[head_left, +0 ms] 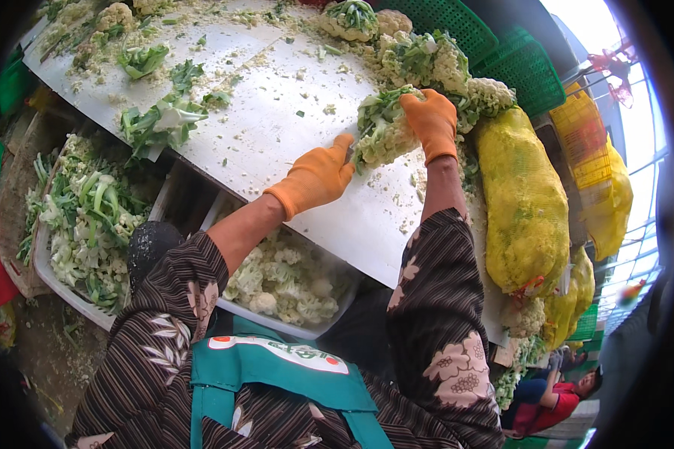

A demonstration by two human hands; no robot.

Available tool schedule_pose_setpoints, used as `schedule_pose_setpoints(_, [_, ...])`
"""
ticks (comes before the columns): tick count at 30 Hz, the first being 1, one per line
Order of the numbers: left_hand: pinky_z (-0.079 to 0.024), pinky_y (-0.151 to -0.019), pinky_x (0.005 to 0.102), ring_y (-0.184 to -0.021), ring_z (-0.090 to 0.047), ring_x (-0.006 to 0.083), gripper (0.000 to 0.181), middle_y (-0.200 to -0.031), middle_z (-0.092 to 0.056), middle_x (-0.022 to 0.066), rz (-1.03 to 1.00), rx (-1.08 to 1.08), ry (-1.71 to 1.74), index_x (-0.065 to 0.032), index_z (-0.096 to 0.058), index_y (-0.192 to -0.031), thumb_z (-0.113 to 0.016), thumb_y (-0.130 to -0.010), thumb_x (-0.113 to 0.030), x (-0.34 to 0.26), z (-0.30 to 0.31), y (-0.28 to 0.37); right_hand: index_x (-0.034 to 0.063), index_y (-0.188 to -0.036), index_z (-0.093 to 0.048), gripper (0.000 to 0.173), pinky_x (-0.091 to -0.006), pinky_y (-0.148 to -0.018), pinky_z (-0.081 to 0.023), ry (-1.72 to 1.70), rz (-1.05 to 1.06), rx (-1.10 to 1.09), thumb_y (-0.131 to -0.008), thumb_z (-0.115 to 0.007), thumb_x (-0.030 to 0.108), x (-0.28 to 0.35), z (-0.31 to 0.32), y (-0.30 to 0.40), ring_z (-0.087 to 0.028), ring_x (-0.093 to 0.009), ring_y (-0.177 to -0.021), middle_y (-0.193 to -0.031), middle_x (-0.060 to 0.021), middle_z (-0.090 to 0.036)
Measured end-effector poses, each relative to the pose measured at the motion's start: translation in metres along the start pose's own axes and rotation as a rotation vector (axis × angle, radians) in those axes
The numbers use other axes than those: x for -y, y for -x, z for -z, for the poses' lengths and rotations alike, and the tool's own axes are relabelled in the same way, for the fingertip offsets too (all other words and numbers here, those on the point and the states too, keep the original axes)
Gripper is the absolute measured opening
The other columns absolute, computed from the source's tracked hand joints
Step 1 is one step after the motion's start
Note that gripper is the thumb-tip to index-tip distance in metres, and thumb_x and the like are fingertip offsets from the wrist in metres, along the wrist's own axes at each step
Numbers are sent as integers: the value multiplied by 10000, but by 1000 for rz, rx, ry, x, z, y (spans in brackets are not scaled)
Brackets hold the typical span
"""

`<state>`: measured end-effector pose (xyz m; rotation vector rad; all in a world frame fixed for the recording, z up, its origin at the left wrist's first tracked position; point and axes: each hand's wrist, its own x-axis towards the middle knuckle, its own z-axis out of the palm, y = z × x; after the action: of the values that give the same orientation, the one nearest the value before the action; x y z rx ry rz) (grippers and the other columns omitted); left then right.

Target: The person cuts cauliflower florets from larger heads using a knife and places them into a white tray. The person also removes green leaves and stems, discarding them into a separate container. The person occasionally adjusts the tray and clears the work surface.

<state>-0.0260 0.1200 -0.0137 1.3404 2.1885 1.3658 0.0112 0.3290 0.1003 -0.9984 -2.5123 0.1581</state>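
My right hand (pixel 431 123), in an orange knit glove, grips a leafy cauliflower head (pixel 385 132) over the white tabletop (pixel 292 123). Close against the near side of that head is my left hand (pixel 317 177), gloved the same way. It is closed around a small knife (pixel 349 154), of which only a short dark piece shows between thumb and fingers; the rest is hidden. More untrimmed cauliflower heads (pixel 427 62) are piled just beyond my right hand. Cut leaves and a stem piece (pixel 165 120) lie on the tabletop to the left.
Below the table edge, one white tub (pixel 328 331) holds cauliflower florets; a white crate (pixel 76 300) holds leaf and stem trimmings. A full yellow mesh sack (pixel 522 202) lies along the right side. Green baskets (pixel 519 70) stand behind. A person in red (pixel 556 407) sits at far right.
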Motion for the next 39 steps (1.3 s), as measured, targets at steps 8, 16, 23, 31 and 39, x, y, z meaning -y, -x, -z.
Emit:
schedule_pose_setpoints(8, [-504, -761, 534, -849, -628, 492, 267, -859, -656, 295, 96, 122, -2, -10, -448, -1111, -549, -906, -149, 12, -22, -35, 24, -1171, -635, 512, -445, -951, -466, -196, -129, -171, -815, -588, 389, -19, -22, -2, -596, -423, -1106, -1191, -248, -636])
schedule_pose_setpoints(16, [-546, -670, 477, -749, -678, 416, 242, -855, -670, 277, 200, 177, 44, 54, -475, -1047, -554, -872, -94, 5, -26, -59, 21, -1127, -610, 439, -463, -881, -498, -295, -116, -228, -795, -584, 308, -16, -35, 0, -642, -447, -986, -1061, -274, -667])
schedule_pose_setpoints(23, [-489, -488, 375, -566, -631, 250, 245, -862, -647, 215, 381, 306, 83, 54, -461, -1127, -484, -908, -53, -20, -4, -54, -16, -1118, -596, 447, -481, -891, -505, -239, -119, -208, -800, -579, 298, -8, -35, -2, -633, -448, -996, -1097, -281, -644])
schedule_pose_setpoints(31, [-409, -396, 372, -513, -606, 236, 348, -863, -639, 193, 413, 384, 16, 59, -449, -1210, -448, -873, -30, -34, 6, -55, -17, -1047, -578, 390, -483, -874, -510, -221, -94, -256, -805, -593, 290, -11, -38, 3, -635, -454, -964, -1065, -280, -634])
schedule_pose_setpoints(39, [-437, -406, 373, -526, -623, 244, 365, -873, -638, 194, 465, 490, -54, 50, -455, -1235, -442, -879, -32, -27, 11, -68, -12, -1038, -599, 373, -477, -867, -513, -239, -75, -261, -811, -619, 284, -9, -43, 5, -642, -437, -949, -1026, -269, -642])
